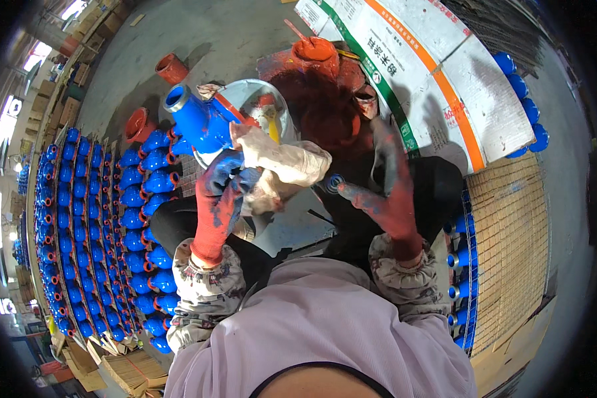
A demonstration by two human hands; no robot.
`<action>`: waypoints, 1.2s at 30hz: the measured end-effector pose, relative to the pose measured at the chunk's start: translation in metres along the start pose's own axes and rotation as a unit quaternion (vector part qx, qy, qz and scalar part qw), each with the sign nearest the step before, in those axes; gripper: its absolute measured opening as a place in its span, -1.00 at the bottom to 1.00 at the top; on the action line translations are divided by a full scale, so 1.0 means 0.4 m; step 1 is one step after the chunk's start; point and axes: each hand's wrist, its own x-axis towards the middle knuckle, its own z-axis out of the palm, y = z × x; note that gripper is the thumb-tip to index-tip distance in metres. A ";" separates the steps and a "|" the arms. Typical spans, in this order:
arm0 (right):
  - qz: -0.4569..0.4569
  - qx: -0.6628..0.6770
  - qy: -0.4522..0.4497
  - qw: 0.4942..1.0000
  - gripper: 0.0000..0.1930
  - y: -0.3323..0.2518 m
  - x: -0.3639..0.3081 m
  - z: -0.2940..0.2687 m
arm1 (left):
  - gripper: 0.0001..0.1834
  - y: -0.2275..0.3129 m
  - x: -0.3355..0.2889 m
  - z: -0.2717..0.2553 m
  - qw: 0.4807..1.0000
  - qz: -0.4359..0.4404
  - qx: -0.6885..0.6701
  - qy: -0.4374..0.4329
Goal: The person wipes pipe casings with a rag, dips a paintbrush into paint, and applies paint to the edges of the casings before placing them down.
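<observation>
My left hand (pixel 222 199), in a red work glove with a dark, blue-smeared coating, has its fingers closed on a stained whitish rag (pixel 282 156). Just beyond it, a glossy blue pipe fitting (pixel 205 126) with a red rim leans over a white bucket (pixel 272 89). My right hand (pixel 390 189), gloved alike, is held with its fingers stretched up and the thumb apart. By that thumb's tip is a small blue ringed piece (pixel 335 183); whether they touch, I cannot tell. The bucket's inside is partly hidden by the rag and fitting.
A red paint pot (pixel 315 53) stands ahead amid red-stained surfaces. Two red pots (pixel 172 68) sit on the floor at left. Racks of blue fittings (pixel 79 232) fill the left side. A white printed carton sheet (pixel 431 73) and a wire-mesh panel (pixel 511 245) lie right.
</observation>
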 end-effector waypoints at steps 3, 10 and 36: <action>-0.135 -0.087 -0.070 0.984 0.04 -0.097 0.072 0.023 | -0.72 0.028 0.003 0.026 0.989 0.009 0.065 -0.133; 0.028 0.066 -0.238 0.969 -0.13 -0.012 -0.003 0.131 | -0.77 0.030 0.008 0.114 0.982 0.036 0.110 -0.150; 0.186 -0.202 -0.264 0.925 -0.58 0.369 0.283 -0.126 | -0.49 -0.282 0.058 0.165 0.929 -0.225 -0.261 -0.136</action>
